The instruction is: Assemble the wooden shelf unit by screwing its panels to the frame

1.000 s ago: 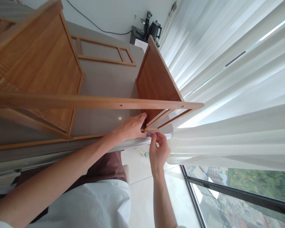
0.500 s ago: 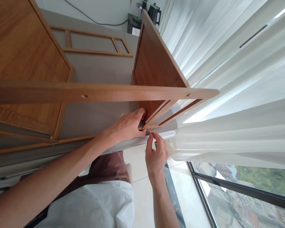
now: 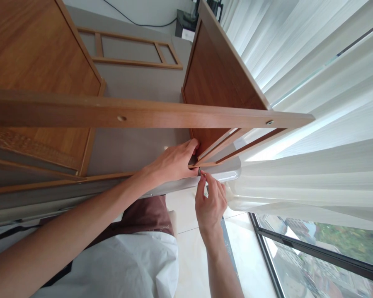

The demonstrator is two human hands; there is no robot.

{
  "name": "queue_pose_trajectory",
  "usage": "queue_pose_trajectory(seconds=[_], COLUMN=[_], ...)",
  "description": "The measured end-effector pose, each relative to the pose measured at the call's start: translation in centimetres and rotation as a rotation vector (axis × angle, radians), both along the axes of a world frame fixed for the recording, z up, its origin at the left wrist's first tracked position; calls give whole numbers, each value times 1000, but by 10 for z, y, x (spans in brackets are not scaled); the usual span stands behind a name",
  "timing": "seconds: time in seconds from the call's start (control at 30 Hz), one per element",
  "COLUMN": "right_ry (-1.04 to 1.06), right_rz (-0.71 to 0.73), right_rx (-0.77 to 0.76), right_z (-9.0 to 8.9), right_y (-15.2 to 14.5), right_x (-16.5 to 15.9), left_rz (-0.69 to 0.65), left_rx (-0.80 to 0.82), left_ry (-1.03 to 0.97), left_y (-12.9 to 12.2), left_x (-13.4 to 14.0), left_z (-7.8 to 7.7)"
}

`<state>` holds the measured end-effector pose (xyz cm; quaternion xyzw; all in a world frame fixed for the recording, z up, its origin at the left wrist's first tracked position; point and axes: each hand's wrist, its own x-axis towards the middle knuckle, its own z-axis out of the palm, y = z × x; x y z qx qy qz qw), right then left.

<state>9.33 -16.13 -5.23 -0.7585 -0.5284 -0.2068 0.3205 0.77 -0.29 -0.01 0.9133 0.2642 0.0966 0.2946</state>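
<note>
A wooden frame, joined to upright panels, stands on the grey tabletop (image 3: 136, 149). Its long upper rail (image 3: 161, 114) crosses in front of me, with a hole in it and a metal fastener near its right end. My left hand (image 3: 177, 161) reaches under this rail and is closed around the frame's lower corner (image 3: 209, 164), beside the right panel (image 3: 220, 74). Just below that corner, my right hand (image 3: 211, 198) pinches a small thin metal piece (image 3: 199, 171) between thumb and fingertips. Its tip points at the lower rail; whether it is a screw or a key is too small to tell.
A second panel (image 3: 34, 49) stands at the left. Behind lies a loose ladder-like wooden frame (image 3: 127, 62). White curtains (image 3: 313, 165) hang close on the right, above a window (image 3: 323, 252). A dark cable (image 3: 136, 22) runs along the back.
The view has shifted slightly, so the frame and both hands appear a little further right. Both hands keep their hold at the lower corner.
</note>
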Motion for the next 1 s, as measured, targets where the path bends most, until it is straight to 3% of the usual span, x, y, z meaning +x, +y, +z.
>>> queue_pose_trajectory(seconds=[0.73,1.0], right_ry=[-172,-97], right_rz=[35,-13], right_rx=[89,104], right_z=[-7,-13], right_y=[0,-1], right_x=[5,4], left_rz=[-61,-96], left_rx=[-11,-3], left_ry=[-126,-122], left_y=[1,2], left_x=[-4,-7], left_z=[-2,0])
